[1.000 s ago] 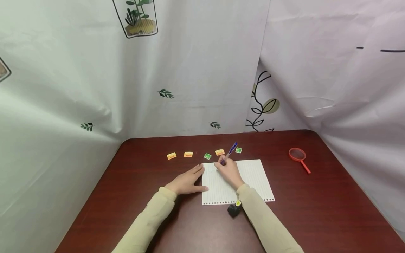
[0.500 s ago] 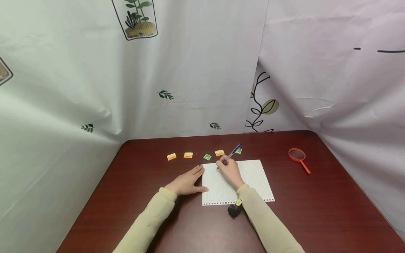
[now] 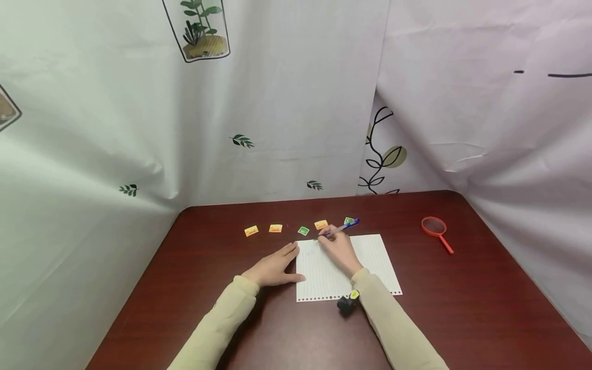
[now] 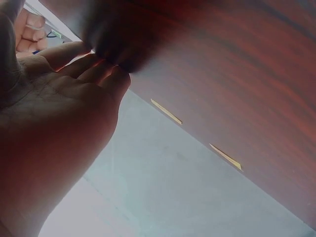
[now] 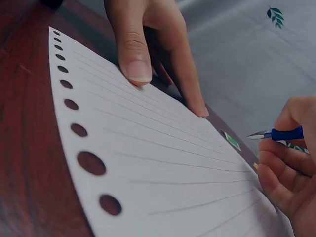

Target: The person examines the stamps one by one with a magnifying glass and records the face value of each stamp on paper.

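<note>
A sheet of lined, hole-punched paper (image 3: 319,280) lies on the dark red table. My left hand (image 3: 276,267) rests at its left edge, with fingertips and thumb touching the sheet and the fingers extended. Over the upper part of the page, my right hand (image 3: 341,253) pinches a blue-capped ballpoint pen (image 3: 348,225), which slants low toward the right. In the right wrist view the pen's metal tip (image 5: 256,136) shows against the curtain, apparently off the paper. Faint marks, too small to read, show near the top left of the page.
Beyond the paper lie orange cards (image 3: 275,228) and green cards (image 3: 303,230) in a loose row. A red magnifying glass (image 3: 435,226) lies at the right. A pale curtain (image 3: 287,103) hangs behind the table (image 3: 185,288).
The pen has tipped over to the right and lies flatter, its tip rising toward the paper's top edge. My right hand has shifted slightly right. The left hand stays in place.
</note>
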`<state>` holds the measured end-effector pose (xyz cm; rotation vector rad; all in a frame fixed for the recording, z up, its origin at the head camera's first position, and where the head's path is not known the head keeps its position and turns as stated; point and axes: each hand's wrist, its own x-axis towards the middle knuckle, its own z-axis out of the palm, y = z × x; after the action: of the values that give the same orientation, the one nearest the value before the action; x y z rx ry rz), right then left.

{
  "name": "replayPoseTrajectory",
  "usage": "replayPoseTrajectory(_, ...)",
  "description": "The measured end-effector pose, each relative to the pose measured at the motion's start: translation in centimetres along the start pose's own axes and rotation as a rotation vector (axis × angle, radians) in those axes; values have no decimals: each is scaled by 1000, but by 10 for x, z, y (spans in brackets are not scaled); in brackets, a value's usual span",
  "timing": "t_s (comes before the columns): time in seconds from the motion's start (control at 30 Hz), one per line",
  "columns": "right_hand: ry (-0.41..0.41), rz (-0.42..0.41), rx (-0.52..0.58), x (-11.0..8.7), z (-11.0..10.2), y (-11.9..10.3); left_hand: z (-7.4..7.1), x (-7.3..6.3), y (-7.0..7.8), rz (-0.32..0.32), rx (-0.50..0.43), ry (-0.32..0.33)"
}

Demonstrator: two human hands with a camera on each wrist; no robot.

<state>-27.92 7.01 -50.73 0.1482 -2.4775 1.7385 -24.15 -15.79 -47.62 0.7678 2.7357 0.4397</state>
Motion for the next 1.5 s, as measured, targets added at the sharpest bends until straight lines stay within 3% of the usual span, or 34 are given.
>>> replayPoseTrajectory(0.47,-25,-48,-58,-2,-24,2,1,-2,2,-15,-8,4)
replayPoseTrajectory(0.83,-81,-59,-163,-2,-68,3,0,-3,2,6,1,12)
replayPoseTrajectory(1.17,-60,-268,-219,-2,-109,7,1,-2,0,8,12,10)
replayPoseTrajectory(1.5,-89,-419,-340,-6,-150,19,1,-1,0,5,25,9)
